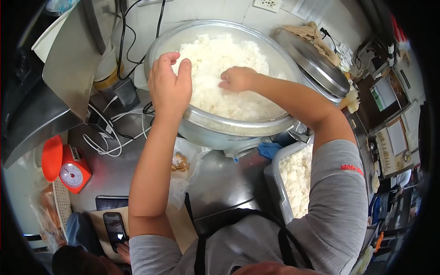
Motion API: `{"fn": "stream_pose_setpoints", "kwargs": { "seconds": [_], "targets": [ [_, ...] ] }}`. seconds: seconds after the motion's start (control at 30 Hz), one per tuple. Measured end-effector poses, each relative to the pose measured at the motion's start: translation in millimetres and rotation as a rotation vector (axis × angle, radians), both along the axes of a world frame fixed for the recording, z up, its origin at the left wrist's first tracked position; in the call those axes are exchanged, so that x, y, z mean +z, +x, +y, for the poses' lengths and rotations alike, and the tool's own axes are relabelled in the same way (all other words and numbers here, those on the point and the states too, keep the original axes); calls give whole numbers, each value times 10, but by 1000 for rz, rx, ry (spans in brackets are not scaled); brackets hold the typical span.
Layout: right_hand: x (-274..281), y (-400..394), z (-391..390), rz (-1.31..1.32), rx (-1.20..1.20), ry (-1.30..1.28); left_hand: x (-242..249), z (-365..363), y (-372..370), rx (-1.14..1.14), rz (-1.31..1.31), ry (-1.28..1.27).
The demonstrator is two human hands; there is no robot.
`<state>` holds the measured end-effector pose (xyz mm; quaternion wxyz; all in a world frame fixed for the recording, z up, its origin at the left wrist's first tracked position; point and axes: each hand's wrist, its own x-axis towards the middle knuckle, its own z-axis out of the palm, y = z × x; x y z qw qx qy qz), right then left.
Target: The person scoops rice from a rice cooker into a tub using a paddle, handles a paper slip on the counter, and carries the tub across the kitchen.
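I'm working the rice (pixel 217 57) by hand in the big pot (pixel 238 127), near the tabletop's (pixel 215 176) back edge. My left hand (pixel 172 85), half open at the left rim, looks empty. My right hand (pixel 239 79) curls at the rice; I can't tell if it grips any. Next needs gentle fingers, I think.

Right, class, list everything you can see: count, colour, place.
pot: 1, grey, top centre
rice: 2 lots, white, in pot and tub
tub: 1, grey, right
lid: 1, silver, upper right
scale: 1, orange, left
cables: several, black and white, upper left
bag near pot: 1, translucent, centre
phone: 1, dark, lower left
another person's hand: 1, bare, by phone
own sleeves: 2, grey, lower
own left hand: 1, bare, at pot's left
own right hand: 1, bare, at the rice
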<state>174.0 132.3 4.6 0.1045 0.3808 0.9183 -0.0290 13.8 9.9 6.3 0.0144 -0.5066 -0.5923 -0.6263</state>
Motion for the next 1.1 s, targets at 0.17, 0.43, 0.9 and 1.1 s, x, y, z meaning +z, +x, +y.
{"fn": "stream_pose_setpoints", "kwargs": {
  "seconds": [0.17, 0.43, 0.9, 1.1],
  "targets": [
    [76, -32, -298, 3, 124, 0, -9, 0, 4, 17, 11, -3],
    [46, 559, -175, 334, 238, -331, -29, -2, -17, 53, 27, -8],
    [1049, 2338, -942, 719, -305, -518, -75, 81, -103, 96, 128, -52],
    [583, 3809, -1943, 524, -641, -231, -142, 218, -273, 26, 145, -86]
  ]
}}
